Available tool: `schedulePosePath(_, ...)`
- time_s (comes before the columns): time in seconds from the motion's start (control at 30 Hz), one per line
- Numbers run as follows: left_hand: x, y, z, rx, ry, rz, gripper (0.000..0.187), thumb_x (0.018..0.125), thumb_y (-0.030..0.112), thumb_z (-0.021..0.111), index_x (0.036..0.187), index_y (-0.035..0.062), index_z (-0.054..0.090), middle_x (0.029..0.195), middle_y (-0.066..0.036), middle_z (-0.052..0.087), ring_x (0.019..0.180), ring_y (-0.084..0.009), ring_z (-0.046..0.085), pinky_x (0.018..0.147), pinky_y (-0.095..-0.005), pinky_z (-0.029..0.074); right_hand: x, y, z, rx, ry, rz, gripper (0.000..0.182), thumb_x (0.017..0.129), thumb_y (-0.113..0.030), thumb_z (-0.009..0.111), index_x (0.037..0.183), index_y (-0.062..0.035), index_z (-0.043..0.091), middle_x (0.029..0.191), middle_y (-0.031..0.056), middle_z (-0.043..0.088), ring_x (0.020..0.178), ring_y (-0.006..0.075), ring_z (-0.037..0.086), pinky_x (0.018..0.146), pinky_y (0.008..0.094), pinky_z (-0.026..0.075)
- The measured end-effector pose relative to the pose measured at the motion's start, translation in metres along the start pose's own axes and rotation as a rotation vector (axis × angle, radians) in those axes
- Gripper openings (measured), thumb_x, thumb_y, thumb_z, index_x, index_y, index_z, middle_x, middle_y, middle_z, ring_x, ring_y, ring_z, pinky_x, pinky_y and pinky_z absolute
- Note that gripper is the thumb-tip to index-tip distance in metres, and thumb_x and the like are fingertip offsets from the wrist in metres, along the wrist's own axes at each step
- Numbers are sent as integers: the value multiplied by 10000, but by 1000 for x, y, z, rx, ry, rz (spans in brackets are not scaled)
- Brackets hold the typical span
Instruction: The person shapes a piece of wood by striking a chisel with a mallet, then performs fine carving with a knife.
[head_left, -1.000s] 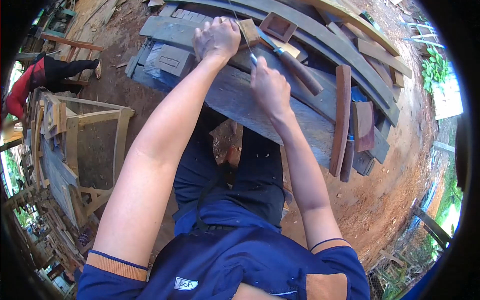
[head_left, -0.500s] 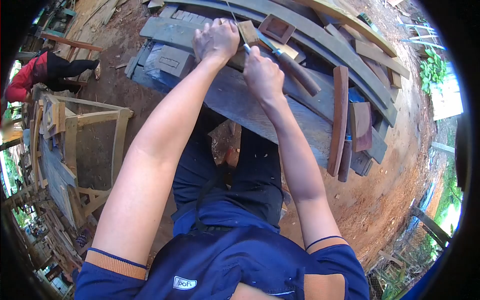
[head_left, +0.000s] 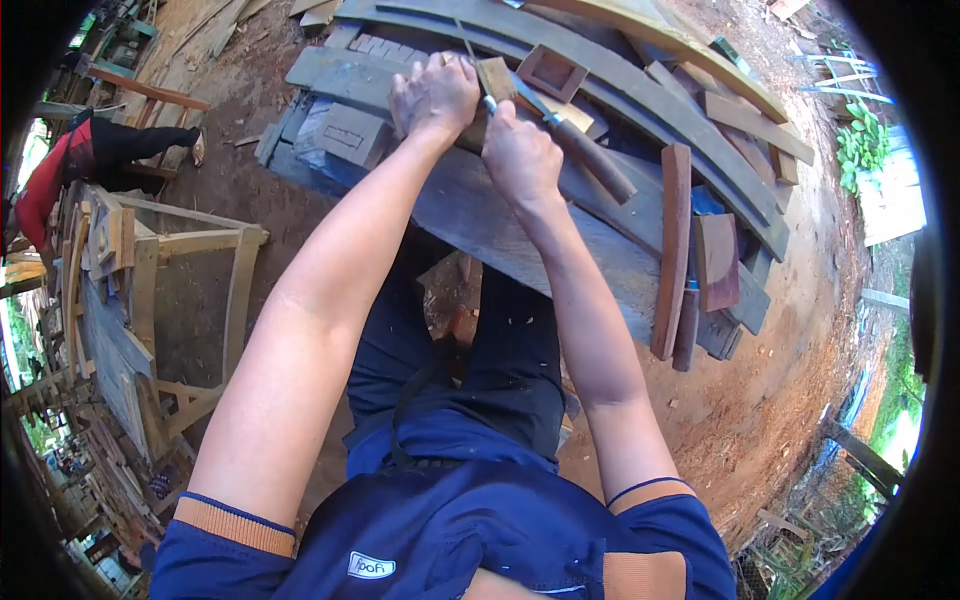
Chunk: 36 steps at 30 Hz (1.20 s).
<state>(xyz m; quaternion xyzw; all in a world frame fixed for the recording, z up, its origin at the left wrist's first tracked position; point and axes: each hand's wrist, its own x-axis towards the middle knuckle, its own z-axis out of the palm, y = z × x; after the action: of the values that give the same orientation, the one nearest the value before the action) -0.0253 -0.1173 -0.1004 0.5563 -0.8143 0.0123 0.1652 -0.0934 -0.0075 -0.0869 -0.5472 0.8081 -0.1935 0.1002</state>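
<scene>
My right hand (head_left: 522,155) is closed around the handle of a thin-bladed hand tool (head_left: 489,104); only its metal collar and part of the narrow blade show. The blade runs away from me past my left hand (head_left: 435,98), whose fingers are bent and closed at the workbench; what they grip is hidden. Beside the blade sits a small light wooden block (head_left: 496,79). To its right lies a reddish square wooden piece (head_left: 552,73) with a recessed centre. A chisel (head_left: 592,160) with a brown handle rests just right of my right hand. Left of my left hand is a block with a rectangular outline (head_left: 352,136).
The plank workbench (head_left: 500,225) carries long curved boards (head_left: 640,95) on its far side. A curved wooden piece (head_left: 672,250), a wooden block (head_left: 717,262) and a dark tool handle (head_left: 686,330) lie at its right end. At left stand a wooden frame (head_left: 190,240) and a person in red (head_left: 60,175).
My hands have shifted slightly, the right a little toward the left. The bench shifts slightly in view. The person in red at left has changed posture.
</scene>
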Motion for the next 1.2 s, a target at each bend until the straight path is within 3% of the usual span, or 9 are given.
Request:
schedulePosePath(0.07,0,0,-4,-12,-104,-51,408,962,349,335,1046,138,674,1146,-93,640,1091,-271,593,936,-466,403,-11,5,-10,14,-33,6,163,917,-156,444,935,-27,543,806,233,686,756,400,689,668,503,542)
schedulePosePath(0.13,-2,0,-6,-14,-90,-56,415,963,348,328,1052,127,668,1148,-93,639,1098,-268,591,941,-461,405,-30,6,-19,-35,-160,67,169,918,-161,445,942,-24,543,819,242,684,779,402,688,686,504,541)
schedulePosePath(0.27,-2,-2,-3,-6,-59,-25,405,967,333,325,1050,123,662,1129,-78,648,1081,-279,596,930,-454,412,-37,8,-17,-45,-195,83,179,922,-164,441,953,-22,545,824,247,682,789,408,685,694,506,538)
schedulePosePath(0.5,-4,2,-6,-22,-55,-23,415,966,345,337,1040,105,666,1133,-91,647,1078,-286,598,928,-466,407,-7,20,3,219,-49,44,289,979,-268,398,971,-19,544,868,265,670,816,447,660,709,533,518)
schedulePosePath(0.57,-3,1,-5,-35,-59,-45,414,965,345,360,1028,99,687,1115,-83,653,1052,-269,602,930,-450,383,-15,28,8,366,49,103,320,1005,-311,395,1042,-26,536,832,270,653,800,478,629,694,559,481)
schedulePosePath(0.67,-4,1,-4,-46,-59,-49,425,970,348,346,1045,100,684,1120,-84,652,1063,-264,598,936,-447,377,-32,38,-12,295,29,192,259,982,-267,423,993,-24,513,789,275,654,782,470,643,695,561,498)
schedulePosePath(0.93,-3,-1,-2,-8,-47,-27,406,958,342,361,1027,99,679,1096,-87,658,1057,-260,601,928,-442,378,-54,24,-14,59,-54,15,217,974,-249,445,930,-38,472,666,243,636,674,442,650,588,542,506)
schedulePosePath(1.2,-3,-1,0,-15,-46,-29,390,953,342,366,1030,119,677,1086,-88,659,1060,-267,601,921,-446,395,-20,12,-4,58,-74,32,243,968,-255,438,922,-31,518,732,245,658,725,421,670,650,537,519)
